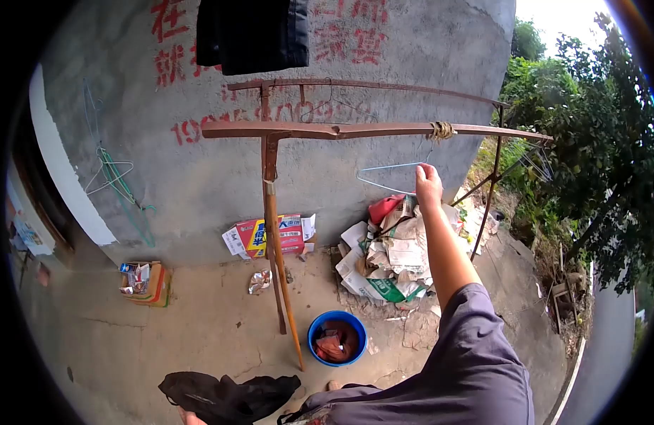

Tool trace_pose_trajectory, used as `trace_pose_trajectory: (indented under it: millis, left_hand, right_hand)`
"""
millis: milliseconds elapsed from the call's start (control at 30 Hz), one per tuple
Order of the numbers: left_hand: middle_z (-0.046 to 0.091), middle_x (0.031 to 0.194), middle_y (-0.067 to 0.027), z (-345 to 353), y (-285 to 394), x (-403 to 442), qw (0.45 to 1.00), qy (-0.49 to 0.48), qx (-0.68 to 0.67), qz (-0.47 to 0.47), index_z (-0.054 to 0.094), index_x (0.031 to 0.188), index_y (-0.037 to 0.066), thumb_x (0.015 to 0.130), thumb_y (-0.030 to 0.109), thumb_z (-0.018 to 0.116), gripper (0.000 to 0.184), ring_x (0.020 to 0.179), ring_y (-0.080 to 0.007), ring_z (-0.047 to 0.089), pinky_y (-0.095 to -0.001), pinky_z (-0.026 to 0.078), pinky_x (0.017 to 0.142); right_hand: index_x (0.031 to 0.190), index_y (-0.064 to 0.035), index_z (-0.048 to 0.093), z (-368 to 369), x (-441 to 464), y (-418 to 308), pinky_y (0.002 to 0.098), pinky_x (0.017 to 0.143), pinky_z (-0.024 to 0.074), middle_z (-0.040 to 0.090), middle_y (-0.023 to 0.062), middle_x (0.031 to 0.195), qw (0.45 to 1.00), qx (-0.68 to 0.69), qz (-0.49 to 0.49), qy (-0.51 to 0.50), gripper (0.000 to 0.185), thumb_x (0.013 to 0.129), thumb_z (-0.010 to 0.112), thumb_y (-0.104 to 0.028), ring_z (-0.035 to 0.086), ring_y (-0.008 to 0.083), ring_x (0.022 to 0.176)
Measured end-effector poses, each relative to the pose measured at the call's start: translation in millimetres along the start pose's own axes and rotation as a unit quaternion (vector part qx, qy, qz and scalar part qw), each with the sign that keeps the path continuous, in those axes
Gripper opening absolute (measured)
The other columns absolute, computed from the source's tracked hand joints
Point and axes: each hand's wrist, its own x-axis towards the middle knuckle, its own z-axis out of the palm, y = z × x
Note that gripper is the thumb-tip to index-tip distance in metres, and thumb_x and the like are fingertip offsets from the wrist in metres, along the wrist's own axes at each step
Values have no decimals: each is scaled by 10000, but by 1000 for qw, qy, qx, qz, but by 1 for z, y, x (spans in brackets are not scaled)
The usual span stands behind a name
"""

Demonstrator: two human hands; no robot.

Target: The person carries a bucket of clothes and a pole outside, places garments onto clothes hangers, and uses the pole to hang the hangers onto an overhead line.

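Note:
My right hand [429,185] is raised under the near wooden rail [376,130], fingers closed on one end of a light blue clothes hanger [389,167]. The hanger carries nothing, and its hook reaches up toward the rail beside a wrapped cord [442,130]. At the bottom left, my left hand [189,418] shows only in part, with a black garment [228,397] bunched over it. Most of its fingers are hidden by the cloth. A blue bucket [315,348] with reddish-brown cloth inside stands on the ground between my hands.
A wooden post [270,212] holds up the rail. Dark clothing [252,35] hangs above it. Hangers [109,170] hang on the left wall. Flattened cardboard [405,251] is heaped by the wall, near a printed box [274,235]. Another carton [157,283] sits left.

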Motion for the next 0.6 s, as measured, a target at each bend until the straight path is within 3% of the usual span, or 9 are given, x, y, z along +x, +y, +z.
trace_pose_trajectory:
  millis: [133,233,300,367,400,433,500,533,600]
  left_hand:
    - [650,910,-116,18,8,-12,1000,11,2,13,539,1215,18,948,231,562,342,787,-210,633,-312,512,657]
    - [643,939,-112,31,12,-20,1000,14,-1,21,536,1217,24,945,211,556,331,819,-212,627,-318,509,686]
    - [639,958,-110,38,14,-24,1000,13,-1,25,534,1219,28,943,197,552,324,840,-213,623,-322,507,706]
    - [634,978,-107,44,14,-26,1000,12,-1,26,532,1221,32,941,184,548,319,862,-214,619,-327,505,726]
    - [632,987,-106,48,14,-26,1000,10,-2,26,531,1222,34,940,177,546,316,872,-215,618,-329,505,736]
    - [629,997,-105,52,13,-26,1000,8,-4,24,530,1223,36,939,171,544,314,883,-215,616,-331,504,746]
    - [625,1016,-102,54,11,-26,1000,-1,-9,22,528,1224,40,938,157,540,310,905,-217,612,-335,502,766]
    - [622,1026,-101,55,12,-27,1000,-6,-7,22,527,1225,42,937,150,538,308,915,-217,610,-337,501,776]
    - [618,1045,-98,54,12,-28,999,-14,-17,28,525,1227,46,935,137,534,306,937,-218,606,-341,499,795]
  right_hand:
    - [1411,-100,428,-9,83,48,390,1077,363,551,156,1352,973,-219,73,21,675,889,563,-507,499,329,1271]
    - [1440,-124,393,-6,86,33,397,1094,344,587,144,1309,958,-257,124,-34,709,888,534,-546,505,327,1265]
    - [1371,-94,474,2,90,54,423,1046,388,629,176,1224,958,-257,117,-53,627,916,497,-525,538,367,1209]
    - [1211,-46,577,7,93,73,457,961,438,656,223,1118,975,-206,67,-41,524,945,465,-483,579,417,1113]
    - [1021,13,614,9,86,66,486,884,463,647,273,1063,983,-166,69,23,491,967,445,-445,594,455,1040]
    - [1021,13,614,11,88,71,486,884,463,647,273,1063,984,-166,66,21,491,967,445,-445,594,455,1040]
    - [934,34,612,25,99,89,470,845,476,667,264,982,988,-96,75,96,502,964,467,-446,626,434,975]
    - [852,33,602,38,118,126,429,724,480,667,198,820,989,20,118,82,507,960,490,-449,639,344,764]
    - [752,-46,561,29,113,97,312,539,369,515,5,617,971,183,119,95,392,963,495,-369,443,119,558]
